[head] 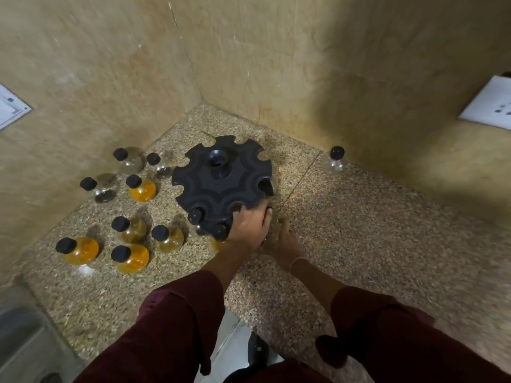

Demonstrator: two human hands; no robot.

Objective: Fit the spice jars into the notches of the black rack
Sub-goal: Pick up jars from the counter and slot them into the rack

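Note:
The round black rack (221, 183) stands on the granite counter near the wall corner, with open notches around its rim. Two black-capped jars (195, 214) hang in notches at its front edge. My left hand (247, 229) grips the rack's front rim beside them. My right hand (286, 240) sits just right of it, curled around a clear spice jar (272, 217) whose black cap is at the rack's front-right edge; this part is blurred. Several loose jars (142, 189), some with orange or yellow contents, stand left of the rack.
One clear jar (336, 160) stands alone by the back right wall. Tiled walls meet just behind the rack. White socket plates are on the left wall (11, 109) and the right wall (489, 107). The counter's front edge (221, 313) lies below my sleeves.

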